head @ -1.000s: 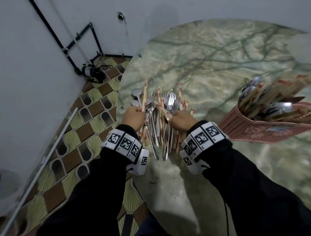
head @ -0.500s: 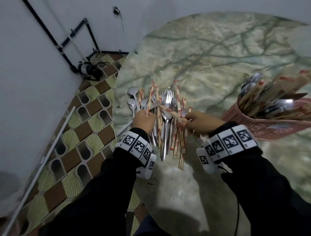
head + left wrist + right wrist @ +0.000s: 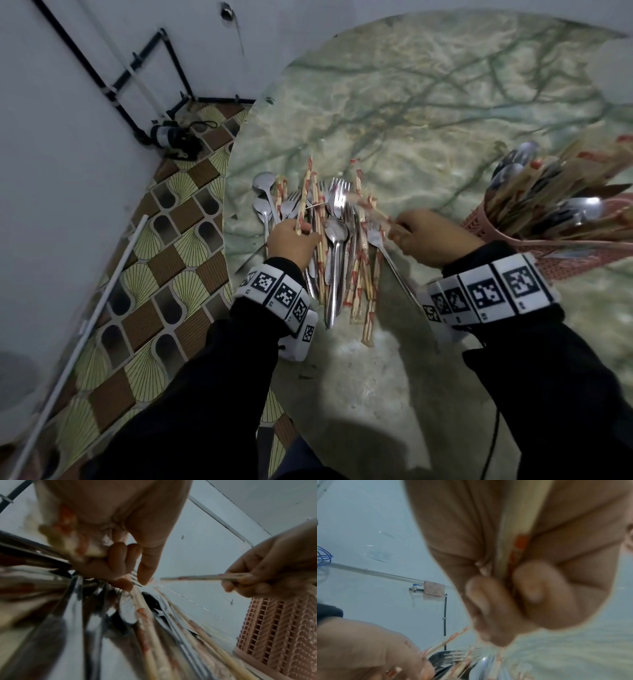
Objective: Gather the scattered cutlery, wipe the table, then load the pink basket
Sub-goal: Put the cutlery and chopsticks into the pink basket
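Observation:
A heap of steel spoons, forks and paper-wrapped chopsticks [image 3: 337, 246] lies near the left edge of the round marble table [image 3: 428, 113]. My left hand [image 3: 294, 238] sits on the heap's left side and grips one wrapped chopstick pair [image 3: 305, 195] that points up and away. My right hand [image 3: 431, 240] is just right of the heap, lifted a little, and grips another wrapped chopstick pair [image 3: 197, 577], blurred by motion. The pink basket [image 3: 561, 263] stands at the right, stuffed with spoons and wrapped chopsticks [image 3: 548, 202].
The table edge runs close to the heap on the left, with patterned floor tiles [image 3: 154, 274] below. A white wall with black pipes [image 3: 113, 85] and a small pump [image 3: 171, 137] stands at the far left. Bare marble stretches behind the heap.
My right hand has drawn away to the right, toward the basket, carrying its wrapped chopsticks. My left hand has stayed on the heap with its chopstick pair.

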Demonstrator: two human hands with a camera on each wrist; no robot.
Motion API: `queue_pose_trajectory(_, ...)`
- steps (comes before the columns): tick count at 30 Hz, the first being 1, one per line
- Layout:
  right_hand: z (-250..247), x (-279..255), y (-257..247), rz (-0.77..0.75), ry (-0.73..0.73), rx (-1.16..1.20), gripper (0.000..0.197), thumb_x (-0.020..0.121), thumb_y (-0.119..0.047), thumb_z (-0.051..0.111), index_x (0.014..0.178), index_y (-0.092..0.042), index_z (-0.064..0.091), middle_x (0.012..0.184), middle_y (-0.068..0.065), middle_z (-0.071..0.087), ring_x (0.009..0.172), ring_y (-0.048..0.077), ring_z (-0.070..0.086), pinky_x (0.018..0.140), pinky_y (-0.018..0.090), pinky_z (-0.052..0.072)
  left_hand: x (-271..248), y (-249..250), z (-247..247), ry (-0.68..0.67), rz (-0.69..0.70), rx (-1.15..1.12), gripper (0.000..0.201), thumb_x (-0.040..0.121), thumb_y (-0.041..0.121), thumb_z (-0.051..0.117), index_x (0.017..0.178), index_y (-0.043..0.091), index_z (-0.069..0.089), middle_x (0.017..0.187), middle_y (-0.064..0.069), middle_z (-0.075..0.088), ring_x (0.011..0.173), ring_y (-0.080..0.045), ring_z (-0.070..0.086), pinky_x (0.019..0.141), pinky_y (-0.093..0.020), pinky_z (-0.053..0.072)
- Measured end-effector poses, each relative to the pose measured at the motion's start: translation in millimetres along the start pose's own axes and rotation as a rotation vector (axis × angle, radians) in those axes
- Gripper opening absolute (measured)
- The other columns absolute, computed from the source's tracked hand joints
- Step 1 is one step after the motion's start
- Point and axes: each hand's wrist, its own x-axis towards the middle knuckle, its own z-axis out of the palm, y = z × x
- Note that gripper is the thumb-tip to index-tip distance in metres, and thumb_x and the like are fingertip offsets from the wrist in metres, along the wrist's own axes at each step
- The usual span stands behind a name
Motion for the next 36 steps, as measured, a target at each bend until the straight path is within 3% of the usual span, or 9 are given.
queue_pose_trajectory(6,34.5,35.5,-26.5,0.024,0.153,0.621,0.008,0.091,-0.008,0.053,0.099,-0.008,0.055,0.081,-0.002,0.051,0.058,0.006,0.046,0.041,0.008,0.039,-1.9,3.9,7.7,0.014,0.0,0.05,0.009,0.08,0.006,0.061,0.071,0.006,0.063,0.067,-0.006,0.059,0.053,-0.017,0.052,0.048,-0.02,0.04)
queue_pose_trajectory(10,57.5,69.8,-42.3,0.05,0.24,0.575,0.014,0.085,-0.009,0.062,0.098,-0.003,0.064,0.092,0.009,0.062,0.083,0.023,0.061,0.073,0.032,0.054,2.6,5.7,9.0,0.051,0.001,0.074,0.007,0.079,0.012,0.067,0.077,0.004,0.066,0.077,-0.012,0.065,0.07,-0.023,0.058,0.061,-0.025,0.043)
queue_pose_trajectory(13,60.1,84.6,-47.7,0.068,0.253,0.44,0.015,0.084,-0.015,0.061,0.075,-0.004,0.062,0.066,0.003,0.052,0.071,0.021,0.052,0.051,0.025,0.038,6.7,7.5,8.9,0.059,0.019,0.151,0.008,0.08,0.013,0.066,0.079,0.004,0.067,0.086,-0.015,0.068,0.083,-0.029,0.063,0.07,-0.028,0.044)
queue_pose_trajectory(15,62.0,92.0,-46.8,0.081,0.25,0.378,0.028,0.084,-0.018,0.062,0.06,-0.01,0.05,0.058,0.0,0.046,0.065,0.02,0.049,0.045,0.022,0.031,8.5,9.5,8.7,0.064,0.015,0.18,0.017,0.08,0.011,0.063,0.064,0.008,0.058,0.076,-0.013,0.065,0.08,-0.031,0.062,0.066,-0.029,0.043)
queue_pose_trajectory(17,63.6,96.3,-45.8,0.09,0.23,0.337,0.024,0.084,-0.02,0.063,0.066,-0.008,0.053,0.058,0.0,0.046,0.063,0.02,0.049,0.046,0.023,0.033,8.1,13.5,8.0,0.079,-0.014,0.224,0.032,0.082,0.011,0.059,0.054,0.011,0.042,0.059,-0.005,0.05,0.069,-0.029,0.053,0.057,-0.029,0.036)
queue_pose_trajectory(20,63.4,101.6,-43.5,0.096,0.21,0.32,0.012,0.083,-0.017,0.065,0.08,-0.006,0.06,0.063,0.003,0.05,0.065,0.02,0.051,0.045,0.023,0.033,6.6,19.5,7.2,0.073,-0.026,0.307,0.035,0.082,0.012,0.057,0.054,0.009,0.036,0.055,-0.003,0.037,0.065,-0.023,0.044,0.049,-0.026,0.029)
queue_pose_trajectory(26,59.1,100.8,-31.7,0.125,0.208,0.395,0.02,0.081,-0.014,0.065,0.091,0.003,0.064,0.062,0.001,0.05,0.054,0.014,0.048,0.044,0.022,0.035,9.0,18.4,4.9,-0.029,0.024,0.358,0.015,0.085,0.011,0.056,0.075,0.001,0.053,0.059,-0.002,0.039,0.064,-0.022,0.046,0.041,-0.021,0.025)
queue_pose_trajectory(31,46.9,94.5,-34.9,0.092,0.156,0.433,0.025,0.085,-0.015,0.059,0.093,0.008,0.064,0.077,0.013,0.057,0.07,0.024,0.055,0.058,0.027,0.043,2.4,30.3,-2.1,-0.143,0.011,0.283,0.034,0.089,0.022,0.052,0.059,0.009,0.041,0.059,-0.002,0.042,0.052,-0.015,0.04,0.045,-0.025,0.027)
queue_pose_trajectory(36,27.1,90.1,-35.9,0.088,0.197,0.43,0.023,0.093,-0.019,0.05,0.093,0.001,0.061,0.076,0.011,0.055,0.075,0.024,0.053,0.047,0.022,0.033,-9.6,35.5,-11.1,-0.294,-0.053,0.015,0.033,0.091,0.013,0.045,0.058,0.011,0.048,0.065,-0.007,0.062,0.037,-0.009,0.039,0.041,-0.022,0.026)
